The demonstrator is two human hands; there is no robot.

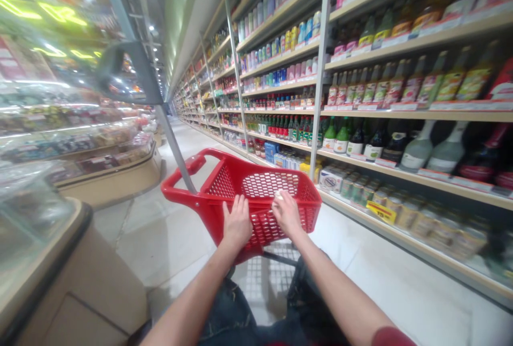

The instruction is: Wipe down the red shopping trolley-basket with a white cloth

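In a supermarket aisle, red cart (262, 218) right in front of the person, left hand (237, 223) resting on its near rim, fingers slightly spread, right hand (287, 213) over the basket edge, fingers pinching something small and whitish (279, 195), bottle shelves (401, 113) off to the right.

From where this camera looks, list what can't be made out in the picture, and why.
All in the head view:
- Small white item: identity unclear, partly covered by the right hand.
- Red perforated plastic basket: floor mostly hidden behind its near wall.
- Tall grey pole: top cut off by the upper edge.
- Yellow rectangular price tag: fine print too small.
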